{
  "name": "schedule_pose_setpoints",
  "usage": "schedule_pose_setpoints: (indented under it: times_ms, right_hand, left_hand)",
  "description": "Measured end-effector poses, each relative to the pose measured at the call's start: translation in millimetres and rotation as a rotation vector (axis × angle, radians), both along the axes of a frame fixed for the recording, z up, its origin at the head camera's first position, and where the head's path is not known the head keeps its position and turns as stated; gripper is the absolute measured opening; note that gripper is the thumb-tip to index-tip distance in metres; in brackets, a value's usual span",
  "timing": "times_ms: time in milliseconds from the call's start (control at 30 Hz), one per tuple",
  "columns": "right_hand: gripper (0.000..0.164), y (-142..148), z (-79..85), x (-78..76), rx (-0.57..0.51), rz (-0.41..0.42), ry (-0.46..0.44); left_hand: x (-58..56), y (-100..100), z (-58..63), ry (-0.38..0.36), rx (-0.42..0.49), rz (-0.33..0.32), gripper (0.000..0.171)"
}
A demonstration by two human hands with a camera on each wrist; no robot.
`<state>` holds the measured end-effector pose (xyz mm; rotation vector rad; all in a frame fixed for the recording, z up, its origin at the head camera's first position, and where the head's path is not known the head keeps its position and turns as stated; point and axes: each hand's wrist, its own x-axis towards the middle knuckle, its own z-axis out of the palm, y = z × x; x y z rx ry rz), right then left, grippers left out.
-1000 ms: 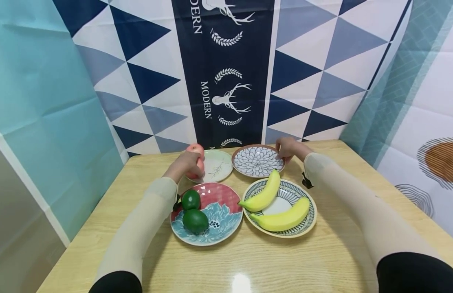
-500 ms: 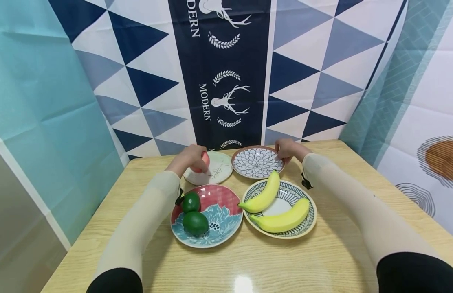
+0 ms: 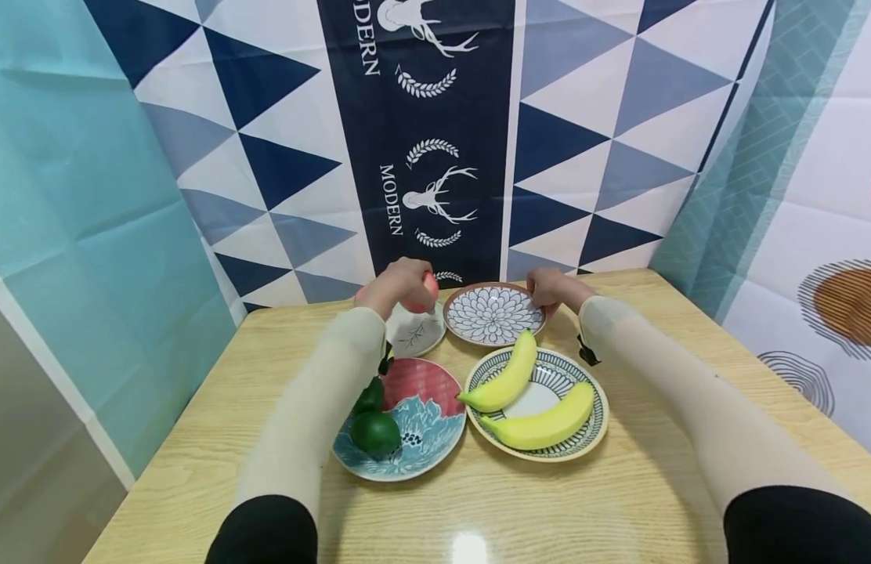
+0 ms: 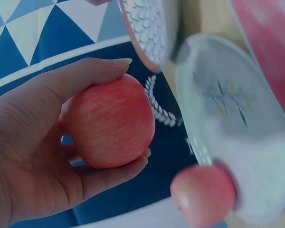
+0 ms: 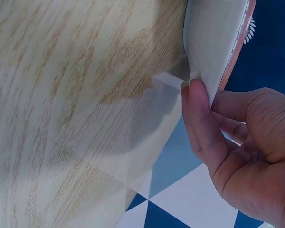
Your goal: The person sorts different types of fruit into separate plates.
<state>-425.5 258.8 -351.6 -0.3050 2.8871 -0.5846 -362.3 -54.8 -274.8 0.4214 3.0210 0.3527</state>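
Note:
My left hand (image 3: 400,283) grips a red apple (image 4: 111,122) and holds it over the pale green plate (image 3: 416,338) at the back of the table. In the left wrist view, thumb and fingers curl round the fruit. Another apple (image 4: 203,195) sits at that plate's edge, mostly hidden behind the hand in the head view. To the right, my right hand (image 3: 548,288) pinches the rim of a brown-rimmed plate (image 3: 493,315) with a petal pattern. The right wrist view shows the fingers (image 5: 204,114) under the rim and the thumb over it.
In front stands a red and blue flower plate (image 3: 428,427) with two green avocado-like fruits (image 3: 375,434), partly behind the left sleeve. Beside it a patterned plate (image 3: 596,427) bears two bananas (image 3: 544,419). A printed cloth (image 3: 435,117) hangs right behind the table.
My left hand has lifted one apple off the left side of the pale green plate and carried it right and upward. The right hand has stayed at the brown-rimmed plate.

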Motion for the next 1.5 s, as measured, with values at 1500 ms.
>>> schedule_pose_setpoints:
  times_ms: [1500]
  right_hand:
    - [0.023,-2.8,3.2,2.5,-0.011,0.009,-0.015]
  left_hand:
    - [-37.4,141.2,-69.9,0.057,0.065,-0.131,0.062]
